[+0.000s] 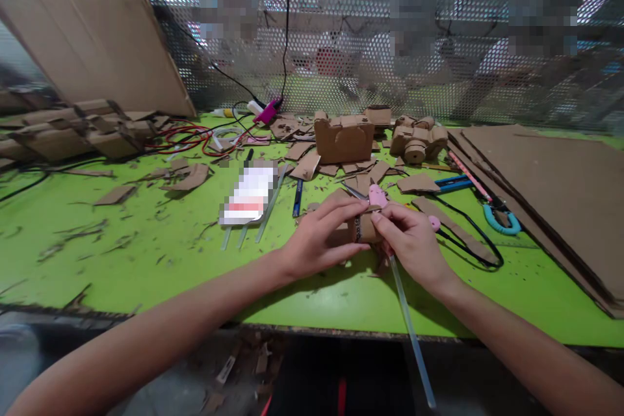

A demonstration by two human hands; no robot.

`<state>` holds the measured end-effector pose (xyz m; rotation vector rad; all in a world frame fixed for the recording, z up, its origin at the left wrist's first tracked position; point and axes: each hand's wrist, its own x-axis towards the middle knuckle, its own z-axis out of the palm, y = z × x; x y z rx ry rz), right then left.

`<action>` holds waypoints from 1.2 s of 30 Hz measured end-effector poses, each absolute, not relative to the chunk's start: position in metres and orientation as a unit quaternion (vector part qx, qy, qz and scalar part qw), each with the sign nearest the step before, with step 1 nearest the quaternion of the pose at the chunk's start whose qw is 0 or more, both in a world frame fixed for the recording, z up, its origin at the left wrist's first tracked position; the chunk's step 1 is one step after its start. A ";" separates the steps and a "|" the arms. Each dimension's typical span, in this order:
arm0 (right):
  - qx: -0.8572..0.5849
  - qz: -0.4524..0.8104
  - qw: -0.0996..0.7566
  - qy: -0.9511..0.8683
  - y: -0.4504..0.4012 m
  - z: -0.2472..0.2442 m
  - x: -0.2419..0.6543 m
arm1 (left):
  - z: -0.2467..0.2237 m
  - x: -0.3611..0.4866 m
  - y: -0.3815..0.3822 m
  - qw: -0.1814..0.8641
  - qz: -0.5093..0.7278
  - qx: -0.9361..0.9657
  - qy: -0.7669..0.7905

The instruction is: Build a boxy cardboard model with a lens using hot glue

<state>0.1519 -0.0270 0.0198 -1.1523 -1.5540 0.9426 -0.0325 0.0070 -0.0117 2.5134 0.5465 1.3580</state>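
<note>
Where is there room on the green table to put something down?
Between the left hand and the table's near edge, left of the clear stick. Another patch lies between the right forearm and big cardboard sheets. It's crowded at the back, around the cardboard models.

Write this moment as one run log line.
left hand: holds cardboard piece | right hand: fingers on its edge | beyond: cardboard camera model | beneath: green table

Craft workshop | green workbench point(170, 273) | cardboard scraps point(188, 179) | glue sticks point(412, 331) | perforated metal screen point(312, 32)
</note>
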 end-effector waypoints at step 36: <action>-0.254 -0.261 0.406 -0.838 -0.020 0.020 0.183 | 0.000 -0.032 0.002 0.306 0.468 0.803 0.204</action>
